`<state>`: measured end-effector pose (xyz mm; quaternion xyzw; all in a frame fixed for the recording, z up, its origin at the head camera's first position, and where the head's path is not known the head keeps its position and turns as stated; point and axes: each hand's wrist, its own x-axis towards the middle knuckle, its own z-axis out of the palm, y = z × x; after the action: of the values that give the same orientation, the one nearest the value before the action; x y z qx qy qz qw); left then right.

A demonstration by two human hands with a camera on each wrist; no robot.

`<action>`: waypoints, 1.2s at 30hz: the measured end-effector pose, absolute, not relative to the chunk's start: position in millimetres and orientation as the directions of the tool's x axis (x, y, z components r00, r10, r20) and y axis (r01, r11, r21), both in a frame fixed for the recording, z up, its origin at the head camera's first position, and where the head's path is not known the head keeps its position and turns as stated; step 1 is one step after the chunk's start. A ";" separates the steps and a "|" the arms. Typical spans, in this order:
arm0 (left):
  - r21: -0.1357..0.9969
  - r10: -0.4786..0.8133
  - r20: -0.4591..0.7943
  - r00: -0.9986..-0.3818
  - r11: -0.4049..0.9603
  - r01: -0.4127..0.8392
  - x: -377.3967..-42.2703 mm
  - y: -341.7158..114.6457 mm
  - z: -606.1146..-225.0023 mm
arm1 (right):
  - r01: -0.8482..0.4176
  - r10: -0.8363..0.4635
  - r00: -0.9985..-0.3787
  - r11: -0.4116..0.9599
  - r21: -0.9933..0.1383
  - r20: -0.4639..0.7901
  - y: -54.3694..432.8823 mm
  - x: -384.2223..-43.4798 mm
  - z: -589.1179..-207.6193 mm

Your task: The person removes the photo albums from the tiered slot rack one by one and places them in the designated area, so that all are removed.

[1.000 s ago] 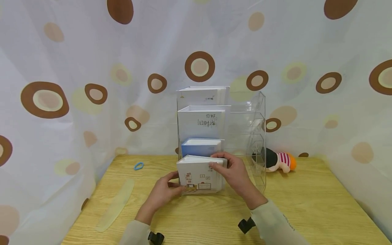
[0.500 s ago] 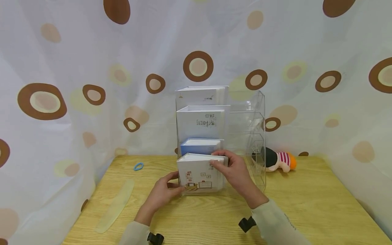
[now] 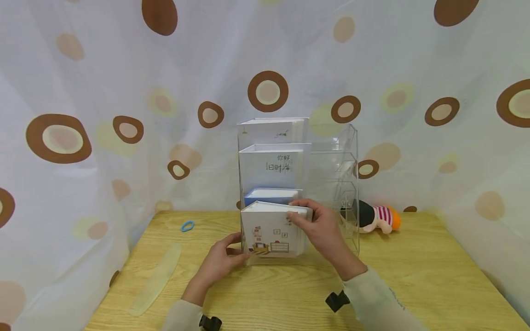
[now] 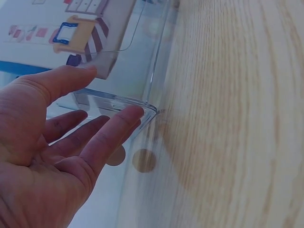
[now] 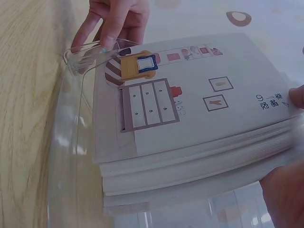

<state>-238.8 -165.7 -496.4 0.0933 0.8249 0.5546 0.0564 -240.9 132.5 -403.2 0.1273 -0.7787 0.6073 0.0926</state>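
A thick white hardcover book (image 3: 271, 234) with a drawn room scene stands in the lowest front pocket of a clear plastic rack (image 3: 331, 202). My right hand (image 3: 323, 227) pinches its upper right corner, thumb on the front cover and fingers behind. In the right wrist view the book (image 5: 190, 95) leans in the pocket, its lower end behind the clear front panel. My left hand (image 3: 223, 257) grips the rack's lower left corner, with the thumb on the front panel and the fingers (image 4: 114, 137) along the side. Behind stands a blue book (image 3: 269, 195), partly hidden.
Two larger white books, one lettered (image 3: 261, 168) and one at the top (image 3: 265, 131), stand in the higher tiers. A striped plush toy (image 3: 381, 218) lies right of the rack. On the left are a blue ring (image 3: 187, 225) and a pale curved strip (image 3: 157, 280).
The front book has risen a little in its pocket and shifted slightly right, along with my right hand. My left hand has stayed at the rack's corner.
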 end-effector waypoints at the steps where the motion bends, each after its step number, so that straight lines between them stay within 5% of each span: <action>1: 0.927 0.218 0.009 -0.976 0.365 0.090 -238.6 -166.0 -496.6 | -0.313 -0.089 -0.950 0.222 -0.923 0.301 133.0 -240.8 -401.9; 36: 0.934 0.229 0.020 -0.973 0.343 0.100 -236.9 -165.8 -495.9 | -0.268 -0.026 -0.963 0.209 -0.940 0.269 146.0 -211.4 -380.7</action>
<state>-236.9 -165.8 -495.9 0.1006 0.8175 0.5642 0.0575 -211.4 146.0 -380.7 0.0954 -0.7713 0.6217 0.0973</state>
